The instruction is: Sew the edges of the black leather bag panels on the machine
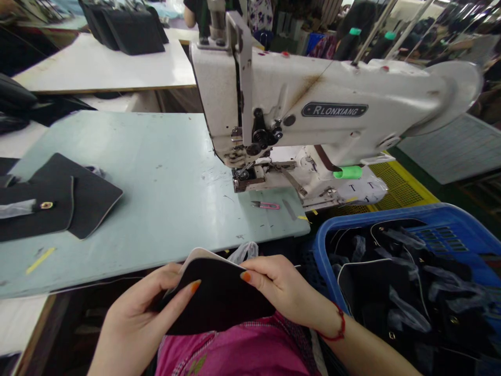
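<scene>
Fabric piece, black, pinched between left hand and right hand.

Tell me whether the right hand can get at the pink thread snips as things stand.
Probably yes: nothing stands on the table between the right hand and the pink thread snips. But it and the left hand grip the black panel, so it must let go first.

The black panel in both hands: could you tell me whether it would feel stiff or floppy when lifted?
Probably semi-stiff: the black panel holds a smooth curve between left hand and right hand. Likely light: its pale edge looks thin.
</scene>
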{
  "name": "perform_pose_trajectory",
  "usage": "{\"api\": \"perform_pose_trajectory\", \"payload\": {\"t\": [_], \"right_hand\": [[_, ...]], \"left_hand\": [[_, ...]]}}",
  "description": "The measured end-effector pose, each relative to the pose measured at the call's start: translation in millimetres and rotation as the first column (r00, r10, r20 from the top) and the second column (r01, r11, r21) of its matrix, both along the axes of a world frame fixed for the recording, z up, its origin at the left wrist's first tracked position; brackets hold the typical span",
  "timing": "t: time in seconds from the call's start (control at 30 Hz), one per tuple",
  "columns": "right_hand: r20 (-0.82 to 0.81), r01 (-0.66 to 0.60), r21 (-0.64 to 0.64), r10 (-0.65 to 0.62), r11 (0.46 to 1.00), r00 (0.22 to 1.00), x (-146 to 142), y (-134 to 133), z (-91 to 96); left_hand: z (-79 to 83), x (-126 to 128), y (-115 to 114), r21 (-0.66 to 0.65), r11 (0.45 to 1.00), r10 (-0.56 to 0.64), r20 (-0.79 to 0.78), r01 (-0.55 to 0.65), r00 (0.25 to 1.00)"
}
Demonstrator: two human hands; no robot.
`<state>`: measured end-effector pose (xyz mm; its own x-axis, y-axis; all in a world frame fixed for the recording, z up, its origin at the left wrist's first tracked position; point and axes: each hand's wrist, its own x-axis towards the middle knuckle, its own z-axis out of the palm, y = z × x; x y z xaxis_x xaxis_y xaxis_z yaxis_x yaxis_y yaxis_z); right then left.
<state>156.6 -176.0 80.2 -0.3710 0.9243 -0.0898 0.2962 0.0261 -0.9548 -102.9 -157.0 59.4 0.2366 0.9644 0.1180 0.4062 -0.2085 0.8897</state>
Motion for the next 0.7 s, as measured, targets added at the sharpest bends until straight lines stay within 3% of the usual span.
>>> {"api": "perform_pose_trajectory", "payload": {"t": [0.2,0.7], "right_hand": [[-0.032,0.021,0.002,-0.021,1.000,0.999,-10.3,3.3,3.3],[-0.091,0.059,0.005,-0.058,0.998,0.994,-24.6,10.9,6.1]], "left_hand": [[-0.8,-1.0,0.2,0.099,0.992,-0.078,-0.054,0.083,0.995],[10.5,5.4,5.0,0.114,0.975,-0.183,-0.073,0.191,0.980]]}}
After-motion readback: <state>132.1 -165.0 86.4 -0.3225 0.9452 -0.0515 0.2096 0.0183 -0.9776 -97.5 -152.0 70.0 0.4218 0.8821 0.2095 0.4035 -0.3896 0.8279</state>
